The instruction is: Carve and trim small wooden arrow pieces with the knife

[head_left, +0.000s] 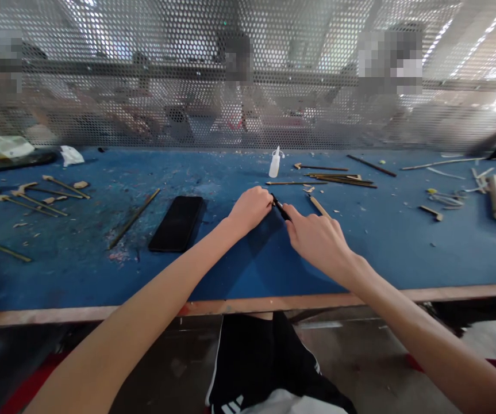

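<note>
From far away, I had my left hand (250, 208) pinched on a small tan bit (273, 202), mostly hidden, maybe to keep it firm. My right hand (319, 238) was closed around a thin black tool (281, 209), its tip by the left hand, I think so I could steer it. Both were over the blue table (252, 279). The white bottle (274, 165) stood behind them, likely out of the way. The black phone (176, 224) lay flat to the left.
</note>
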Demonstrator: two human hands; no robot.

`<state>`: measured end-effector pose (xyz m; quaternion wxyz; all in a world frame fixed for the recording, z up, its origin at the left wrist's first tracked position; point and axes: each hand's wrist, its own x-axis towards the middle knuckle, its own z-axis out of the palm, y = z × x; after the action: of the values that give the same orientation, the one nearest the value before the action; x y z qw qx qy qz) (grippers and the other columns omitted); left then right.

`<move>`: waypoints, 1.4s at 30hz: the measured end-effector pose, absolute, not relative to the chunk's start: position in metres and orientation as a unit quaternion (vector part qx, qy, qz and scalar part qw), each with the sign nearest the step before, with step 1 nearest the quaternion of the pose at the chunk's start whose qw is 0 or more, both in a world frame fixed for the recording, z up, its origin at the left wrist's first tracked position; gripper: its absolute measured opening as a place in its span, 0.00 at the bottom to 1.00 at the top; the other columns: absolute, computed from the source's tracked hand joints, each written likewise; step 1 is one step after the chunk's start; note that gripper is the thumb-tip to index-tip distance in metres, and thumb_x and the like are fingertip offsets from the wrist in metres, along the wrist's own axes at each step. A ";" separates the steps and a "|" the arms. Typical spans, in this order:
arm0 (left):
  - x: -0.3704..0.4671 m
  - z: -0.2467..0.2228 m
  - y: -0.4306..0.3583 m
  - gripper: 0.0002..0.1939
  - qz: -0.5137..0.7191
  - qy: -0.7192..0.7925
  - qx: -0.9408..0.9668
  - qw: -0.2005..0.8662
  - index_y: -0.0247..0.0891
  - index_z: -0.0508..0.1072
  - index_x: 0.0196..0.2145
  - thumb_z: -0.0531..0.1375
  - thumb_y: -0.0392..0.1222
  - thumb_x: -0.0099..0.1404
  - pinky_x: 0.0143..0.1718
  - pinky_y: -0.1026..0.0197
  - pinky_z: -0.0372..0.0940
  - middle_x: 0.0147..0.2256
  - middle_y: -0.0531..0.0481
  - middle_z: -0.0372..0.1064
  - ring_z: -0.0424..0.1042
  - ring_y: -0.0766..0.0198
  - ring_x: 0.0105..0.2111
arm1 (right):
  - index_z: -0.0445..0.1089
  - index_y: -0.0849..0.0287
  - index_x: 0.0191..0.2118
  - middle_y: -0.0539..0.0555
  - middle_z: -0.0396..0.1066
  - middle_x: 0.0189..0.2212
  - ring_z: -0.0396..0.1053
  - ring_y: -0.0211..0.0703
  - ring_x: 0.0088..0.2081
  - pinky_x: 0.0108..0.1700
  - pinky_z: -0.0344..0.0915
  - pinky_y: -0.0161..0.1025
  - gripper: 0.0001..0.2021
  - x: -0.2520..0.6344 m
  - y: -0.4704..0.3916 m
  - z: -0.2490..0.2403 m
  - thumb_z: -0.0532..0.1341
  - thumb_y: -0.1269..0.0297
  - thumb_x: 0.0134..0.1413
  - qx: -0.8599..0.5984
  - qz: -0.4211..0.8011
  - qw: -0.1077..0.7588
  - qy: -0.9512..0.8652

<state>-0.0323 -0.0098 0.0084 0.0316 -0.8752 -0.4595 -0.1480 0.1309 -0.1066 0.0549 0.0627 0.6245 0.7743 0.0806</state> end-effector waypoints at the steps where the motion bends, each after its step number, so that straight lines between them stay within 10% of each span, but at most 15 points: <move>1: -0.032 0.009 -0.010 0.13 -0.147 -0.461 -0.874 0.032 0.32 0.80 0.36 0.55 0.33 0.70 0.44 0.56 0.67 0.37 0.39 0.77 0.74 0.54 0.42 | 0.56 0.56 0.71 0.62 0.80 0.33 0.80 0.59 0.37 0.37 0.67 0.43 0.25 0.132 -0.107 0.055 0.46 0.60 0.74 0.625 0.079 0.063 0.774; 42: -0.031 0.009 -0.014 0.14 -0.160 -0.473 -0.866 0.031 0.33 0.80 0.36 0.54 0.34 0.71 0.43 0.57 0.67 0.36 0.40 0.75 0.72 0.55 0.42 | 0.54 0.57 0.72 0.63 0.80 0.35 0.80 0.57 0.38 0.38 0.67 0.42 0.26 0.134 -0.100 0.053 0.46 0.60 0.74 0.619 0.073 0.060 0.780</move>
<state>-0.0308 -0.0135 0.0091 0.0312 -0.8661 -0.4727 -0.1595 0.1345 -0.0996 0.0526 0.0603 0.6189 0.7797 0.0731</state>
